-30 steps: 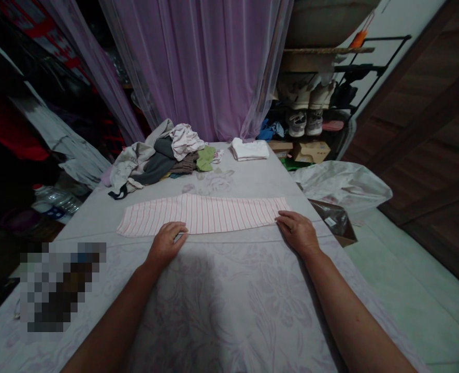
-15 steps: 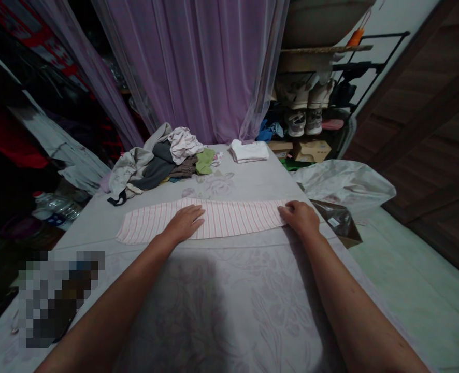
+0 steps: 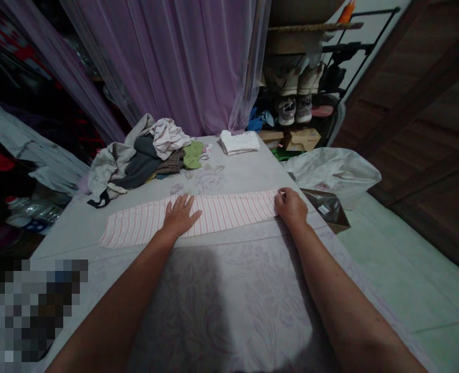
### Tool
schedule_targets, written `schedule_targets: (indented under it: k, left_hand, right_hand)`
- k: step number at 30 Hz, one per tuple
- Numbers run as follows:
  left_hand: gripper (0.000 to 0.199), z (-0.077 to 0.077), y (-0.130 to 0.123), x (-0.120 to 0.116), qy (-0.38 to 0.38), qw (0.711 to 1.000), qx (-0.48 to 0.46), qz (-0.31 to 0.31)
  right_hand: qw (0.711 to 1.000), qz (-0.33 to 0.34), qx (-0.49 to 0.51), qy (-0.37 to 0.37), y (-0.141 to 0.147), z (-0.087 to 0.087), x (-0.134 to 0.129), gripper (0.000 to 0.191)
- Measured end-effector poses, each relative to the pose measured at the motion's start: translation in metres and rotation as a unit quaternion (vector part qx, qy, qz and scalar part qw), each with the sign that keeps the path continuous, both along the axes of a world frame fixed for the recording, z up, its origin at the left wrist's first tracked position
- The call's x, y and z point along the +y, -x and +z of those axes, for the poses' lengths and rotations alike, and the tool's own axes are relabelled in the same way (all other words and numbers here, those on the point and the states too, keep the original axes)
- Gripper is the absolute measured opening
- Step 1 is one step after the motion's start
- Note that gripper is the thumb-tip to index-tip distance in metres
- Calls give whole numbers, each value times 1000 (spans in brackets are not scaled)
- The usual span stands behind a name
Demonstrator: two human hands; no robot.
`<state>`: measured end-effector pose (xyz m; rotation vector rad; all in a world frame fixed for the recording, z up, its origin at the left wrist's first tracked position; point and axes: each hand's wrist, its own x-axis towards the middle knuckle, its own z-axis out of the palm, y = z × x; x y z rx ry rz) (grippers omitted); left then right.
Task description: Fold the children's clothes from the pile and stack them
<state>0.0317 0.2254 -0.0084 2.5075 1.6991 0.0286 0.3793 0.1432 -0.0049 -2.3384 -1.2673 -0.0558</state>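
Note:
A pink-and-white striped garment (image 3: pixel 221 210), folded into a long flat strip, lies crosswise on the flower-patterned sheet (image 3: pixel 268 290). My left hand (image 3: pixel 178 215) rests flat on it, left of its middle, with fingers spread. At the strip's right end, my right hand (image 3: pixel 291 204) has its fingers closed on the cloth edge; the fingertips are partly hidden. What kind of garment it is cannot be told.
Rumpled clothes (image 3: pixel 138 155) are heaped at the back left, and a folded white cloth (image 3: pixel 239 142) lies at the back. Beyond the right edge are a plastic bag (image 3: pixel 338 168), an open carton (image 3: pixel 330 210) and a shoe rack (image 3: pixel 315 28). A purple curtain (image 3: pixel 167 62) hangs behind.
My left hand's fingers have spread apart on the garment. My right hand keeps hold of the right end. The whole view has shifted, so everything sits slightly further left and mostly higher.

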Motion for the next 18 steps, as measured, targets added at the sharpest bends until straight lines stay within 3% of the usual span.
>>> schedule_targets:
  k: [5, 7, 10, 13, 15, 18]
  left_hand:
    - [64, 3, -15, -9, -25, 999, -5, 47]
    - [57, 2, -19, -18, -57, 998, -21, 12]
    - [50, -3, -21, -30, -66, 992, -55, -92]
    - [48, -7, -20, -31, -54, 988, -74, -127]
    - [49, -7, -20, -27, -55, 989, -67, -121]
    - [51, -3, -21, -22, -52, 992, -43, -104]
  right_hand:
    - [992, -5, 6, 126, -6, 17, -3, 49]
    - [985, 1, 13, 172, -10, 20, 0, 57]
    - [977, 33, 38, 207, -14, 22, 9, 64]
    - [975, 71, 80, 195, -14, 21, 14, 54]
    - [976, 75, 141, 151, -11, 20, 15, 46]
    - [963, 65, 254, 60, -4, 18, 10, 49]
